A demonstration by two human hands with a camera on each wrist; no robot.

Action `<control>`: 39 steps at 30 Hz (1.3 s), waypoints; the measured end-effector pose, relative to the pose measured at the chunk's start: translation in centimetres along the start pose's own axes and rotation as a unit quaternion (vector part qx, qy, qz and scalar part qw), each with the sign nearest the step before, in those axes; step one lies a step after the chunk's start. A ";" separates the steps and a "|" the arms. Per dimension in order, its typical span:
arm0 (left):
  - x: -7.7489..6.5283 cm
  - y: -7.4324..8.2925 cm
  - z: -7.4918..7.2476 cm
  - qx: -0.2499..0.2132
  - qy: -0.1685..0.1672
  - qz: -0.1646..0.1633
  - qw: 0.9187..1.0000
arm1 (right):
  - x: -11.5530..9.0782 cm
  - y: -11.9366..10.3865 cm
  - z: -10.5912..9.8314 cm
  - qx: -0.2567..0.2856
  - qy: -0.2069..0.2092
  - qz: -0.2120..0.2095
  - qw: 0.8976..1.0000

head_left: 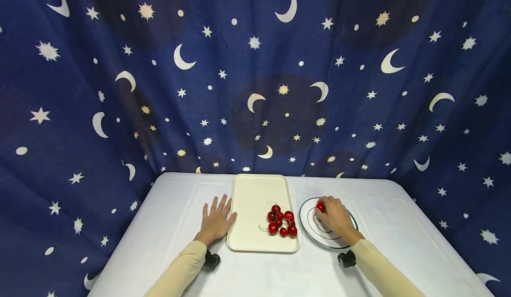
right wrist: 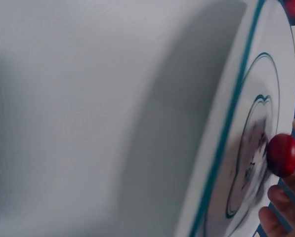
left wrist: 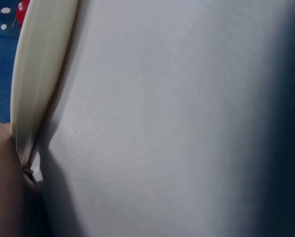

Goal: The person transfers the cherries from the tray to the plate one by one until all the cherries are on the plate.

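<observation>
My right hand [head_left: 336, 217] pinches a red cherry [head_left: 320, 207] over a white plate [head_left: 307, 231] with a dark rim. Up close in the right wrist view, the cherry [right wrist: 284, 155] shows glossy and round between the thumb and fingers, in front of the plate's printed middle. On the left, my left hand [head_left: 215, 221] lies flat with fingers spread, its thumb at the edge of a cream tray [head_left: 249, 199]. Several red cherries [head_left: 281, 222], some with stems, are bunched in the right half of that tray. The left wrist view catches only the tray's side [left wrist: 41, 64] and part of the hand.
A white cloth [head_left: 255, 275] covers the table. Tray and plate stand side by side, a narrow strip of cloth between them. Behind the table hangs a dark blue curtain [head_left: 223, 88] with moons and stars. Each wrist wears a small black camera [head_left: 347, 259].
</observation>
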State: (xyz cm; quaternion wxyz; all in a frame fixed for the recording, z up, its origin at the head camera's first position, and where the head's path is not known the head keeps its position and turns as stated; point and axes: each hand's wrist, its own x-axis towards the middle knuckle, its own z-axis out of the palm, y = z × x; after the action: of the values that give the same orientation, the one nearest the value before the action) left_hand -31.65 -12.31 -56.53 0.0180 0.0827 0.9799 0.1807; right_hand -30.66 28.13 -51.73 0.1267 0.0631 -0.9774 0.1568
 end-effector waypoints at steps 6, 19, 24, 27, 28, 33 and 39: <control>0.2 -0.3 0.6 0.010 -0.004 0.000 1.000 | 0.1 -0.4 0.2 0.013 0.037 -0.010 0.999; 0.1 -0.4 0.3 0.009 0.010 -0.003 1.000 | 0.9 -4.9 1.6 0.048 0.040 -0.141 0.988; -0.1 0.0 0.0 -0.002 0.014 0.001 1.000 | 0.8 -5.6 2.2 0.057 0.039 -0.184 0.981; -0.1 0.0 0.2 0.007 0.011 -0.002 1.000 | 0.7 -5.8 2.6 0.055 0.022 -0.196 0.979; -0.1 0.0 0.3 0.009 0.010 -0.003 1.000 | 0.7 -5.9 2.6 0.053 0.014 -0.198 0.979; 0.0 -0.1 0.3 0.003 0.014 0.000 1.000 | 0.7 -6.1 2.6 0.052 -0.023 -0.201 0.978; 0.1 -0.2 0.4 0.007 0.019 -0.001 1.000 | 0.9 -6.3 2.6 0.056 -0.017 -0.207 0.977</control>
State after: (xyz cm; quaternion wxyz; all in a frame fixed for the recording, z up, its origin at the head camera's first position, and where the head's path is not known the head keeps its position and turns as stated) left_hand -31.73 -12.35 -56.95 -0.0014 0.0785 0.9814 0.1750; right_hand -31.12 21.25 -52.07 0.1362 0.2732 -0.9350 0.1804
